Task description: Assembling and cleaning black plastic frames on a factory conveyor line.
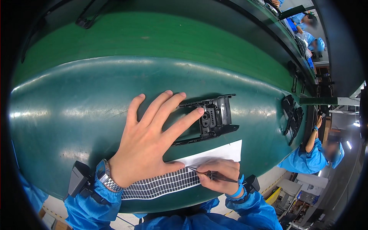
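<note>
Tweezers (212, 175), thin and dark, sit pinched in the right hand (220, 175) at the near edge of the green belt (76, 96), tips resting on the sheet of small grey stickers (163, 184). That sheet looks light and floppy, easily creased; each little pad likely wants lifting by a corner, gently, with the points alone. The white backing paper (226, 151) runs off to the right under the hand. Over on the left, the left hand (147, 140) lies spread and flat, gripping nothing, its fingertips (200, 110) touching the black plastic frame (211, 119) just beyond. Rigid-looking, that frame, with thin arms that might snap; its blocky middle seems the safer place to hold. Farther right, more black parts (292, 115) wait on the belt, and another worker in blue (312, 157) stands beside them.
</note>
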The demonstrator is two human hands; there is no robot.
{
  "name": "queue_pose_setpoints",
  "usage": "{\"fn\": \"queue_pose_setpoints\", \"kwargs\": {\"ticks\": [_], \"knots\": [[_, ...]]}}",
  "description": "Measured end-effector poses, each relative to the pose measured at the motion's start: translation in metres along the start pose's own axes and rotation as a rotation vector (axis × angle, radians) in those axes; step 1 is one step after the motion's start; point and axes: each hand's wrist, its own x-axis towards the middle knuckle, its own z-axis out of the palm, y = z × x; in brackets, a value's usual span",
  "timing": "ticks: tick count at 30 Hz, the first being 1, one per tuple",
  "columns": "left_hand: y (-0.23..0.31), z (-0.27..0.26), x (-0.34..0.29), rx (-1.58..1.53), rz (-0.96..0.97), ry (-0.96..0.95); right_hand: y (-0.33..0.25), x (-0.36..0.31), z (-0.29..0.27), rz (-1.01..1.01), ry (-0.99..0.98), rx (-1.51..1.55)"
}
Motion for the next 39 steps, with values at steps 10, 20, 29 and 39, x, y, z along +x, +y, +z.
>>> {"fn": "queue_pose_setpoints", "kwargs": {"ticks": [10, 20, 29, 39], "knots": [[0.002, -0.001, -0.001, 0.018, -0.002, 0.003, 0.004, -0.007, 0.000, 0.083, 0.051, 0.077], [0.006, -0.003, 0.003, 0.025, 0.027, 0.020, -0.002, -0.011, -0.005, 0.128, 0.102, 0.117], [0.009, -0.011, 0.018, -0.035, -0.014, 0.195, -0.036, 0.056, -0.045, -0.045, 0.325, 0.132], [-0.002, -0.001, 0.029, -0.040, 0.029, 0.228, -0.011, 0.092, -0.026, -0.068, 0.424, -0.088]]}}
